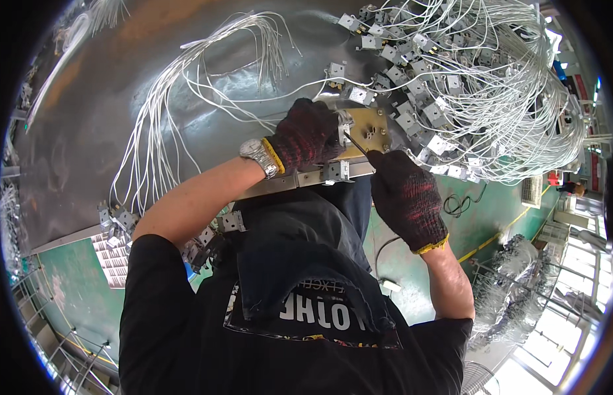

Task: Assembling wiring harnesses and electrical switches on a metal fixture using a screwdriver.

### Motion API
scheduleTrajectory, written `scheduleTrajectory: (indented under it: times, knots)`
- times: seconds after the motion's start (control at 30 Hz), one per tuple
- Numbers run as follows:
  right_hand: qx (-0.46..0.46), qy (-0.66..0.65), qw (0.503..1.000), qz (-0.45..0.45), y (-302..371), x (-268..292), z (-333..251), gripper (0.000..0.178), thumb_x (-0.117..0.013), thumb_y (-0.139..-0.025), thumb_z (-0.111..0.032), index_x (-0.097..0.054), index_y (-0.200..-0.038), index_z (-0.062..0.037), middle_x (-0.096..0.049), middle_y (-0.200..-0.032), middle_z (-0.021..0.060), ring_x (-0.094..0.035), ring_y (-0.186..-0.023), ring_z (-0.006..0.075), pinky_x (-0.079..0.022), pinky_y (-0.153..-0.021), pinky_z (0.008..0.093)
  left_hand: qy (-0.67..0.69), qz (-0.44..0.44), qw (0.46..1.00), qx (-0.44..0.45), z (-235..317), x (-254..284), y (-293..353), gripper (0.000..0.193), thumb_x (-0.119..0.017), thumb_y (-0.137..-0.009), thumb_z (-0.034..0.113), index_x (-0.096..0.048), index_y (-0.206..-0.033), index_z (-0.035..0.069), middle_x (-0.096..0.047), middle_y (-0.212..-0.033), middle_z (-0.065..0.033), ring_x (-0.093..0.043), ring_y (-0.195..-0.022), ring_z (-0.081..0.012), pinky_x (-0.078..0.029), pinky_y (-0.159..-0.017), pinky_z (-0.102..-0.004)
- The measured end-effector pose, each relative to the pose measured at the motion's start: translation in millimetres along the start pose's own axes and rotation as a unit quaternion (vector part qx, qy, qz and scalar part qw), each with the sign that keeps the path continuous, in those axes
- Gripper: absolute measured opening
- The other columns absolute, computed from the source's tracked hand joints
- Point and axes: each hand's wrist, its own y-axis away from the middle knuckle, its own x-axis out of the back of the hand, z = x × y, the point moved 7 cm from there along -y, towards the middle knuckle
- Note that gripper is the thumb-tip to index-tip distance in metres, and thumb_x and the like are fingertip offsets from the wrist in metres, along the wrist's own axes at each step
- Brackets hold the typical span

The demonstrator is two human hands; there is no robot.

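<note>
My left hand [306, 135], in a dark red-and-black knit glove, is closed on a small silver metal bracket [345, 126] at the left side of a brass-coloured plate [362, 118]. In the matching glove, my right hand [406, 194] is wrapped round a screwdriver [356, 144]. Its thin shaft slants up and left, with the tip at the bracket; whether it sits in a screw is too small to tell. The handle is mostly hidden in my fist. Just below the plate, another metal bracket [337, 172] sits at the bench's front edge.
A large pile of metal brackets [408, 118] with white wires [510, 112] covers the right of the metal bench [122, 72]. A bundle of white wires [158, 112] lies to the left. More brackets [115, 220] hang over the front-left edge. A black cable [459, 205] lies on the green floor.
</note>
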Motion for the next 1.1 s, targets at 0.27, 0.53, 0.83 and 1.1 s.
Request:
scheduleTrajectory:
  times: [0.27, 0.53, 0.83, 1.1]
  knots:
    - [0.000, -0.051, 0.998, 0.024, -0.6, -7.6, 11.9, 0.030, -0.063, -0.087, -0.004, -0.068, -0.117, -0.0052, -0.067, -0.098, 0.0185, -0.067, -0.090, 0.0385, -0.055, -0.077, 0.0449, -0.014, 0.003, 1.000, 0.011, -5.7, -10.3, -7.5, 0.042, -0.077, -0.074, 0.047, -0.071, -0.104, 0.017, -0.071, -0.091, -0.0091, -0.069, -0.087, -0.0305, -0.053, -0.077, -0.0459]
    - [0.019, -0.079, 0.996, 0.031, 2.2, -11.5, 20.3, 0.030, -0.064, -0.089, -0.004, -0.068, -0.119, -0.0038, -0.068, -0.099, 0.0172, -0.069, -0.085, 0.0308, -0.055, -0.076, 0.0402, -0.022, -0.030, 0.999, 0.032, 0.1, -5.1, -7.4, 0.041, -0.075, -0.076, 0.047, -0.071, -0.100, 0.013, -0.071, -0.089, -0.0125, -0.069, -0.087, -0.0311, -0.051, -0.077, -0.0453]
    - [-0.187, -0.462, 0.865, 0.050, 12.2, -36.8, 55.5, 0.045, -0.073, -0.083, 0.003, -0.063, -0.126, -0.0039, -0.067, -0.098, 0.0032, -0.063, -0.074, 0.0088, -0.053, -0.054, 0.0235, 0.038, 0.065, 0.997, 0.012, 2.2, 10.8, 10.8, 0.058, -0.085, -0.068, 0.044, -0.069, -0.112, 0.012, -0.070, -0.105, -0.0136, -0.066, -0.099, -0.0355, -0.051, -0.090, -0.0466]
    - [-0.186, -0.700, 0.689, 0.019, 32.1, -113.5, 77.1, 0.034, -0.070, -0.084, -0.011, -0.063, -0.116, -0.0045, -0.065, -0.090, 0.0052, -0.061, -0.067, 0.0144, -0.048, -0.056, 0.0270, 0.146, -0.088, 0.985, -0.029, 19.5, 23.7, 31.3, 0.080, -0.085, -0.071, 0.052, -0.057, -0.134, 0.010, -0.064, -0.124, -0.0189, -0.062, -0.111, -0.0396, -0.047, -0.100, -0.0484]
